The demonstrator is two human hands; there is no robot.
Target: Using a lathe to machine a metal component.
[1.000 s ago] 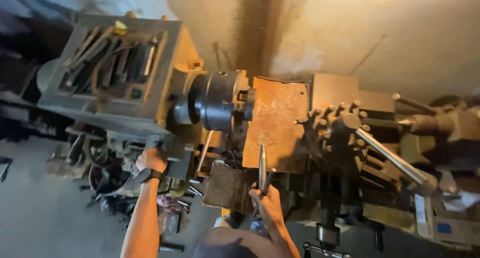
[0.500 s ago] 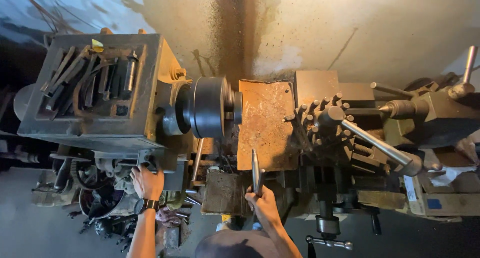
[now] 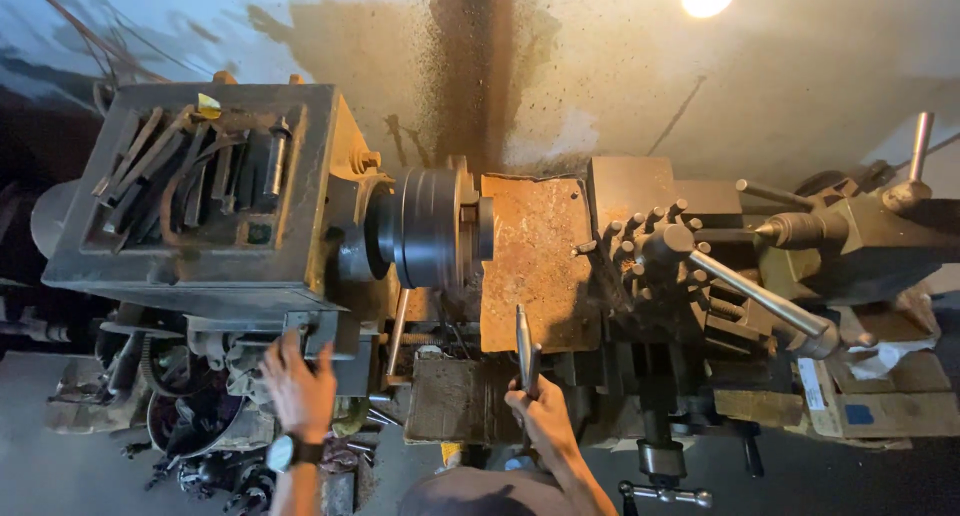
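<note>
R hand (image 3: 545,421) w/ metal tool (image 3: 523,348)

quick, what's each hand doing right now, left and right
Left hand: open, fingers spread against the lathe's front controls, gripping nothing that shows.
Right hand: closed around a slim metal tool pointing up.

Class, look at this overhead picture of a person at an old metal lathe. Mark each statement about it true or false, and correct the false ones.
1. The right hand grips a slim pointed metal tool. True.
2. The left hand rests on the dark round chuck. False: it is at the front of the grey headstock, below the chuck's level.
3. A black wristwatch sits on the left wrist. True.
4. The tray on top of the headstock is empty. False: it holds dark metal bars and tools.
</note>
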